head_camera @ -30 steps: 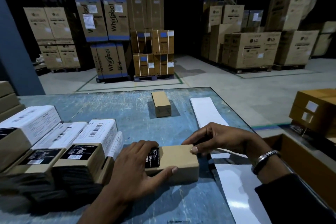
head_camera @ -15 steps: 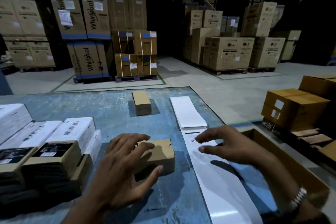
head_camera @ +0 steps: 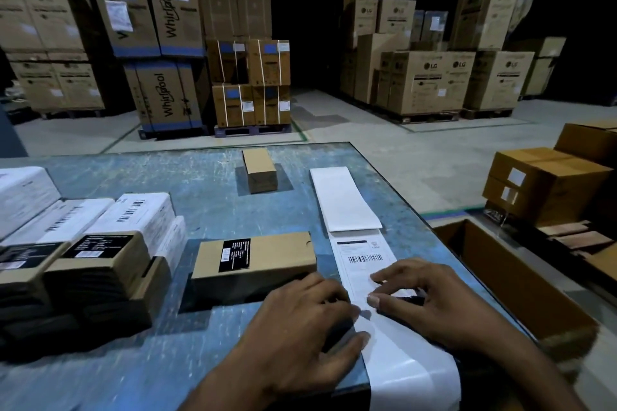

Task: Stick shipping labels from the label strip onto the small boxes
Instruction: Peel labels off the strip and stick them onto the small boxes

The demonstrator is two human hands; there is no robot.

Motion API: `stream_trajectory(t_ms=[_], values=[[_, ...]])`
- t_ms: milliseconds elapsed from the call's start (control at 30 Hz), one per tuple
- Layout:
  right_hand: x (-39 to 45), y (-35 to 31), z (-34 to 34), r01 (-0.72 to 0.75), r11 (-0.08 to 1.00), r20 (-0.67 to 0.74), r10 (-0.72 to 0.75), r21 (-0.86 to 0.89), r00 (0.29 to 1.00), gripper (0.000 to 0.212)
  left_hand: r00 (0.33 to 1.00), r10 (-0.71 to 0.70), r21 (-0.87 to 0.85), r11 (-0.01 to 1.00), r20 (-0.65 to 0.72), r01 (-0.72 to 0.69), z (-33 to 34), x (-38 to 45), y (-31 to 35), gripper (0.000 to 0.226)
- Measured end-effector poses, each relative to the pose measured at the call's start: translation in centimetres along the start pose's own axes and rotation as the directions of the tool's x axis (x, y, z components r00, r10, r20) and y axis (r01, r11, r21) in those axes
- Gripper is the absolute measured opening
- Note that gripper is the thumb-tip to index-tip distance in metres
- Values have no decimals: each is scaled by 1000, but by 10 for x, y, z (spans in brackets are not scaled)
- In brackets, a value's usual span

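head cam: a scuffed blue table (head_camera: pixel 207 183) is seen from above w/ a label strip (head_camera: pixel 360 243) laid along its right side, running from the far end down off the near edge. the far part of the strip is blank white; a printed label (head_camera: pixel 362 252) w/ a barcode sits further down, just past the hands.

both hands are placed on the strip. the left hand (head_camera: pixel 300 330) is laid at the strip's left edge, fingers curled down loosely w/ tips on the paper, thumb stretched toward the strip; whether anything is pinched can't be told. the right hand (head_camera: pixel 430 300) is set on the strip from the right, fingers bent & spread a bit, tips pressed on the paper just below the barcode; a real grip on a label edge can't be made out either.

a small box (head_camera: pixel 253 264) (brown, black sticker on top) is parked just left of the strip, right beyond the left hand, not touched by it. another small brown box (head_camera: pixel 258 170) is sat further back, mid table, well apart from the rest. on the left side a bunch of labelled boxes (head_camera: pixel 110 243) is stacked close together, some w/ white barcode labels on top.

bg: an open carton (head_camera: pixel 500 277) is seen beside the table on the right, brown cartons (head_camera: pixel 541 183) behind it, & big appliance boxes (head_camera: pixel 160 43) are piled on pallets across the warehouse floor.
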State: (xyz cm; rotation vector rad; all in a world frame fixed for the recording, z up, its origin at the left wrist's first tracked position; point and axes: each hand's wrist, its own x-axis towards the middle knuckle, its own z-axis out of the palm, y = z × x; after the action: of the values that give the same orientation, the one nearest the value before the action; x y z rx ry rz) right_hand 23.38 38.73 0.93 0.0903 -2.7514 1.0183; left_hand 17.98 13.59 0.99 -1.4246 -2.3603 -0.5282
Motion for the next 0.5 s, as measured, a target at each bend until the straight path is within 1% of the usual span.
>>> stream_trajectory(t_ms=[67,167,267,333,400,500], values=[[2,-5,0,27,1000,-34,-27,-3,999,25,1000,-16,-21,1000,4,16,0,-1,2,39],[8,-14,5,49,998,-18,-48,46,999,38,998,-59,-18,998,-17,59,-2,-5,0,43],[10,-15,9,21,995,-18,-19,99,1000,36,996,-88,-27,996,-19,88,-2,-6,-2,45],[11,-13,12,24,997,-20,-23,69,1000,35,996,-92,-23,996,-19,92,-2,-6,-3,45],[10,-12,12,47,998,-17,-46,28,999,29,995,-93,-11,996,-35,93,-1,-6,-4,43],[13,-11,11,50,999,-8,-50,15,999,21,993,-107,-11,994,-42,106,0,-6,-5,42]])
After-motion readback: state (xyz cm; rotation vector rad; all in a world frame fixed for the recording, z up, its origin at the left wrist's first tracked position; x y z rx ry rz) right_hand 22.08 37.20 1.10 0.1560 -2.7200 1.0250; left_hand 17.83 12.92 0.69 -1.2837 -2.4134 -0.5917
